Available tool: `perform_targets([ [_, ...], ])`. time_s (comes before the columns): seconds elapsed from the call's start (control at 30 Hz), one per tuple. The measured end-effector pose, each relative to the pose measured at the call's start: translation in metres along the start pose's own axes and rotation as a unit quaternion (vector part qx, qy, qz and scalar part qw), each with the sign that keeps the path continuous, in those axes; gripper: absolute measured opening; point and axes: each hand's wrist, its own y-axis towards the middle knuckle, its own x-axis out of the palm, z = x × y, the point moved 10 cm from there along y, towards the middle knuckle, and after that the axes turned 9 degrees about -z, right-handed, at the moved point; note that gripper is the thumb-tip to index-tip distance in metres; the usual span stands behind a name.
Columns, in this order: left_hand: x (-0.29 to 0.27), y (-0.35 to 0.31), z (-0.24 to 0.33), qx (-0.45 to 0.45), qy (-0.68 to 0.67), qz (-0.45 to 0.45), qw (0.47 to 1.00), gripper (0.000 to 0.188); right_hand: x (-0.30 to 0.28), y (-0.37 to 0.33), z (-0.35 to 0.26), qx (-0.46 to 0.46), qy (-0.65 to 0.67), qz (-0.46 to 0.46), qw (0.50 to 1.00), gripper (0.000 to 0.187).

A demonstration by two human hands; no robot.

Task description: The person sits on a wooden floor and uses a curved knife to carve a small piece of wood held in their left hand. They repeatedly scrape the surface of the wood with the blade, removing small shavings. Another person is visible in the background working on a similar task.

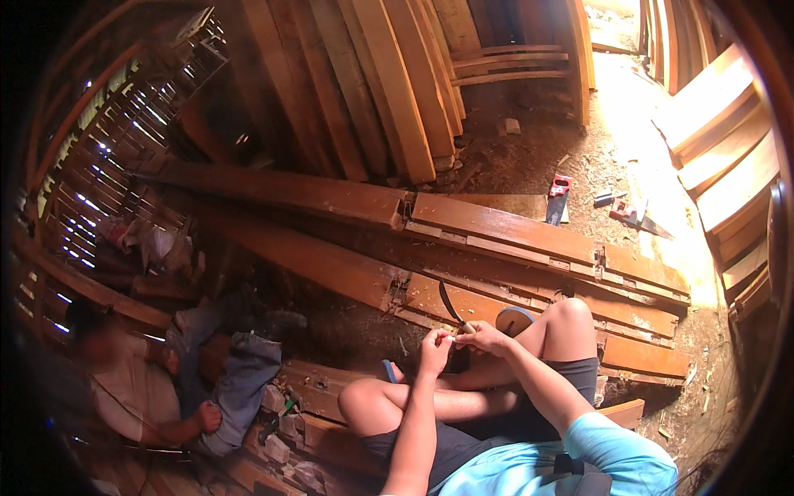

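My right hand [486,339] is closed around the handle of a curved knife [449,302], whose dark, slim blade points up and away from me. Close against it, my left hand [433,352] has its fingers pinched together. Something small and pale shows at those fingertips, too small to name. Both hands meet above my crossed legs. Just beyond them lies a long grooved wooden beam [331,266], with notches cut in it and shavings on top.
A second beam [496,221] runs behind. Past it lie a red-handled handsaw [558,198], another saw [633,215] and a dark cylinder [608,198]. Planks [397,74] lean at the back; curved boards [719,140] stand right. Another person [136,384] sits at left.
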Motion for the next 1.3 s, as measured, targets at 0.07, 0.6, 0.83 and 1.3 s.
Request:
perform_targets([
  [0.07, 0.005, 0.005, -0.012, -0.009, -0.036, -0.019, 0.999, 0.013, -0.001, 0.003, 0.006, -0.008, -0.007, -0.024, 1.0, 0.018],
  [0.6, 0.009, -0.002, -0.016, -0.018, -0.047, -0.01, 0.999, 0.017, 0.0, 0.016, 0.019, -0.011, -0.089, -0.043, 0.995, 0.015],
  [0.83, 0.017, -0.006, 0.008, -0.029, 0.128, -0.019, 0.991, 0.021, -0.006, 0.018, 0.025, -0.004, -0.132, -0.036, 0.991, 0.017],
  [1.3, 0.01, -0.004, 0.007, -0.009, 0.191, 0.006, 0.982, 0.024, -0.001, 0.004, 0.004, -0.056, -0.102, -0.013, 0.993, 0.02],
])
